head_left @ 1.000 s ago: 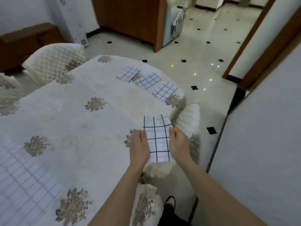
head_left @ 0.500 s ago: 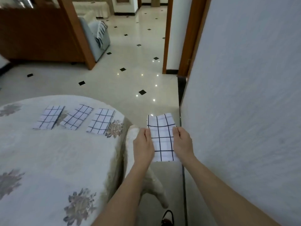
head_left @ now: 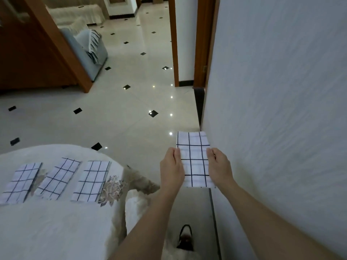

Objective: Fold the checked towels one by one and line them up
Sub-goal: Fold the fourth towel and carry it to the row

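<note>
A folded white towel with dark checks (head_left: pixel 195 158) is held flat in the air, off the table's right edge and above the floor. My left hand (head_left: pixel 171 167) grips its left side and my right hand (head_left: pixel 218 166) grips its right side. Three folded checked towels lie side by side on the round table's far right part: one at the left (head_left: pixel 20 182), one in the middle (head_left: pixel 57 178) and one at the right (head_left: pixel 91 181).
The table (head_left: pixel 56 231) has a cream cloth with flower prints. A padded chair (head_left: pixel 138 201) stands between the table and me. A white wall (head_left: pixel 281 109) rises close on the right. Glossy tiled floor (head_left: pixel 122 113) lies ahead; a grey sofa (head_left: pixel 88 51) stands far left.
The towel was lifted off the table's edge with both hands and carried to the right. The view swung right, so the three laid towels now sit at the lower left.
</note>
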`<state>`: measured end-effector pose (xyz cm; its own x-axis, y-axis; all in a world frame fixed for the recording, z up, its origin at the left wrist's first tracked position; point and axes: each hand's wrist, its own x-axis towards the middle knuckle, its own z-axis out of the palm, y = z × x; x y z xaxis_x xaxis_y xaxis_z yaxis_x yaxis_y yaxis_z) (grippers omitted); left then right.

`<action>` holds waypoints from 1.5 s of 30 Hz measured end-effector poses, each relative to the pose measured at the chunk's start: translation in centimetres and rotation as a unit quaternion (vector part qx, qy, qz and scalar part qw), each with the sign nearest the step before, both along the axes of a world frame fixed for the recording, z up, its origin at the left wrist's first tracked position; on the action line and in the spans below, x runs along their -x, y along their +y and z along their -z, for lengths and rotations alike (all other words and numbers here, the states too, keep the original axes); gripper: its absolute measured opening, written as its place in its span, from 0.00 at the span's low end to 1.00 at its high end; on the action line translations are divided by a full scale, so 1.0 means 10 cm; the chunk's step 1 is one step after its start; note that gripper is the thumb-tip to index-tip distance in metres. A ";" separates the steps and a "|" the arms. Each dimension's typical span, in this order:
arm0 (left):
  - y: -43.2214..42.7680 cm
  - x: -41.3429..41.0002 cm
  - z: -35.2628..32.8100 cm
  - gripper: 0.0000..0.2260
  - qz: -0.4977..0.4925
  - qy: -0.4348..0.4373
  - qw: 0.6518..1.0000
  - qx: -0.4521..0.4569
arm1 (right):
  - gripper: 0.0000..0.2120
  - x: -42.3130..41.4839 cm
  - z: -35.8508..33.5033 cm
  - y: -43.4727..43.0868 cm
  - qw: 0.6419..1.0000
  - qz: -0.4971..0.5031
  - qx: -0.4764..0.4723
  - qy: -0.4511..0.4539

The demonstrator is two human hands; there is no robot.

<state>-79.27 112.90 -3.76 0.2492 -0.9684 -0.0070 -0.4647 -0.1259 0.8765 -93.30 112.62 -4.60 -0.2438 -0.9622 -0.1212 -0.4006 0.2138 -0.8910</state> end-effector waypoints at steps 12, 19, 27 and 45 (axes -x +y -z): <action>-1.91 -0.18 0.27 0.14 -0.001 0.017 0.999 -0.036 | 0.20 -0.20 0.33 -1.85 0.999 0.023 -0.047 -0.006; -3.14 -0.36 0.25 0.15 -0.039 0.035 0.998 -0.030 | 0.20 -0.36 0.24 -3.19 1.000 -0.007 -0.020 0.011; -4.21 -0.51 0.24 0.15 -0.074 0.044 0.995 -0.045 | 0.18 -0.56 0.21 -4.36 0.999 -0.039 -0.025 -0.014; -6.44 -1.88 0.14 0.16 -0.391 0.027 0.919 -0.032 | 0.18 -2.35 0.14 -7.37 0.944 -0.328 -0.030 -0.009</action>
